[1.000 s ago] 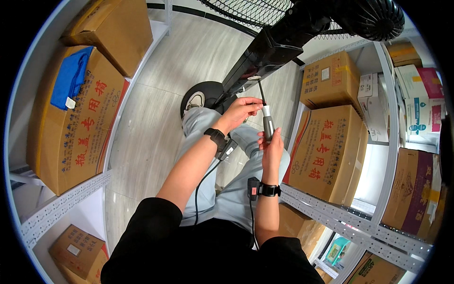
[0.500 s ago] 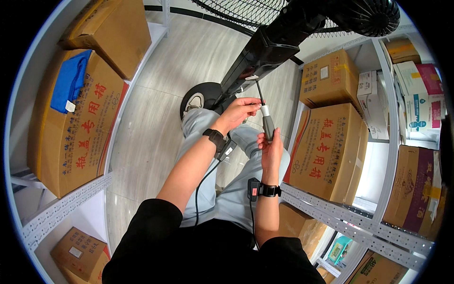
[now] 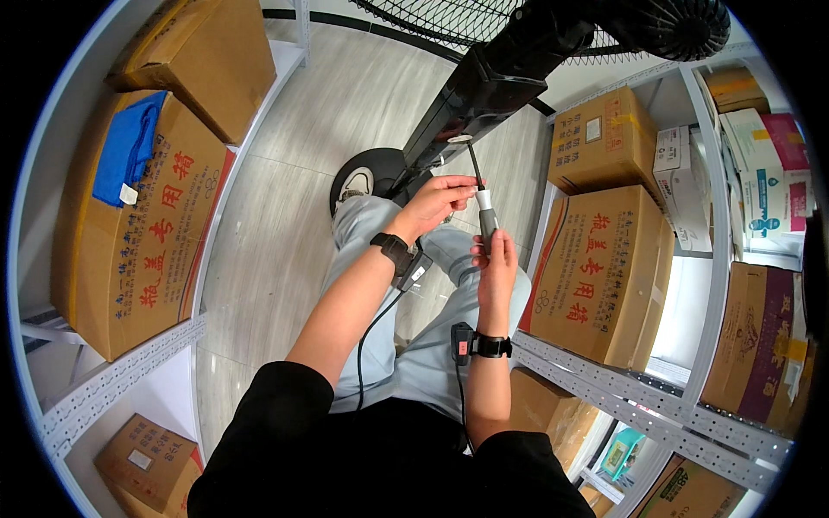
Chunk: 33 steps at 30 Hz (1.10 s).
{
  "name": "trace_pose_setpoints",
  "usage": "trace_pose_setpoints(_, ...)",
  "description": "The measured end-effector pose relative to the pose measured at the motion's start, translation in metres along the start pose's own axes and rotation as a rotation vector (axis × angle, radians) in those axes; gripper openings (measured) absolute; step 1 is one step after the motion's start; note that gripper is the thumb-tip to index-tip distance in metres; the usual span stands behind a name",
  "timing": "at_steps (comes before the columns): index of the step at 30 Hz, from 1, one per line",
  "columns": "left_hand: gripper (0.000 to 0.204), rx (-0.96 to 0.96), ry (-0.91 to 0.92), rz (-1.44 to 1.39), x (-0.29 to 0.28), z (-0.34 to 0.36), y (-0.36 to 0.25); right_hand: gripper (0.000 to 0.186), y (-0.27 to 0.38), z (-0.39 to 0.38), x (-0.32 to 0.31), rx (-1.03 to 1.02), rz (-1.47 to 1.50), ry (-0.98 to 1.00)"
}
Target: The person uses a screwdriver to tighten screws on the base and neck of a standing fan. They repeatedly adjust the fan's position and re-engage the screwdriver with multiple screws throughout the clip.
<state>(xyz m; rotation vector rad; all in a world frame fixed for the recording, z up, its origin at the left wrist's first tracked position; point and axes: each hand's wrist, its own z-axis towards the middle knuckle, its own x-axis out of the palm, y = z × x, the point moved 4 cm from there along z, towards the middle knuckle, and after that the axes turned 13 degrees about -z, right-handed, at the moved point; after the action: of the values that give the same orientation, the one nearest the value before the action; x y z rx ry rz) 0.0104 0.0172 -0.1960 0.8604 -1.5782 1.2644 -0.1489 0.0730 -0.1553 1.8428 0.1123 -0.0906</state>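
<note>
The right hand (image 3: 496, 266), curled closed round the one grey-and-white screwdriver (image 3: 487, 219), covers more of its handle than half a second ago, while the left hand (image 3: 430, 207) pinches its shaft, tip at one black pedestal fan (image 3: 449, 114).

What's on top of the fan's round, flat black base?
A glossy black column rises from the base, and a beige-and-white shoe overlaps it; whether it rests there is unclear. The light-blue trouser leg hides the base's nearer side.
</note>
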Motion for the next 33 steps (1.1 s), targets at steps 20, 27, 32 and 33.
trace_pose_setpoints(20, 0.036, -0.047, 0.063, -0.060, 0.007, -0.001, -0.002, 0.035, -0.005, 0.001, -0.004, 0.097, 0.083, 0.088)
trace_pose_setpoints(27, 0.036, -0.053, 0.040, -0.024, 0.005, -0.002, -0.002, 0.033, 0.015, -0.007, 0.004, -0.104, -0.082, -0.085)
trace_pose_setpoints(32, 0.035, -0.035, 0.033, -0.067, -0.006, 0.001, -0.002, 0.040, 0.015, -0.010, 0.006, -0.105, -0.125, -0.073)
trace_pose_setpoints(33, 0.035, -0.038, 0.033, -0.072, -0.006, 0.001, -0.002, 0.041, 0.013, -0.009, 0.006, -0.107, -0.121, -0.067)
